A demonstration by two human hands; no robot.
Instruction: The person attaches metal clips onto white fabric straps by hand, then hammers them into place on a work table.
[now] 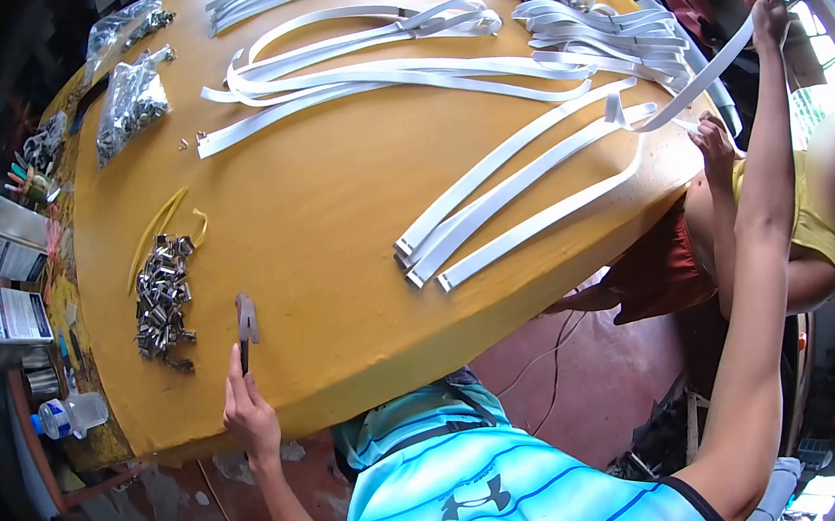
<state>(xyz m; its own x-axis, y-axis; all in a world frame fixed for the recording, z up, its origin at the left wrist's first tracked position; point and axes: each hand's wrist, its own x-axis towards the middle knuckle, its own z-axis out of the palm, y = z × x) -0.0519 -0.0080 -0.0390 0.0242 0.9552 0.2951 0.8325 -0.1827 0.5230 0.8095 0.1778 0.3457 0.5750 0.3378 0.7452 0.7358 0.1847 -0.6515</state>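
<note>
Right hand [767,11] aloft with strap [711,73]; left hand [250,417], pliers [247,322]

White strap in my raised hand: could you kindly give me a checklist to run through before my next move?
1. Grip of right hand on white strap: ok, fingers closed on its end, held high.
2. Strap's run clear: not ok, the other person's hand is at it by the edge of the table.
3. Hold of left hand on pliers: ok, it has the handle and the head lies on the table.
4. Supply of metal clips: ok, the pile lies just beside the pliers.
5. Strap free of the other straps: cannot tell, they overlap where it meets the table.
</note>
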